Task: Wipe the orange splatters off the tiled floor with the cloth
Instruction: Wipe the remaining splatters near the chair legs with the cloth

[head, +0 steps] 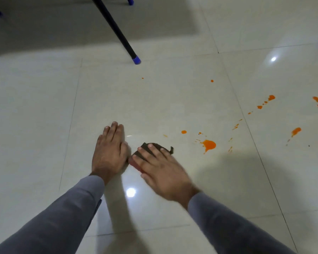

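A small dark brown cloth with a reddish underside lies on the pale tiled floor. My right hand presses flat on it with straight, spread fingers and covers most of it. My left hand rests flat on the floor just left of the cloth, fingers together. Orange splatters lie to the right: a large blot about a hand's width from the cloth, a small dot, and several more drops and streaks further right.
A black chair leg with a blue foot stands on the floor beyond my hands. Two more blue-tipped legs show at the top edge. Dark grout lines cross the tiles. A shadow falls at the lower right.
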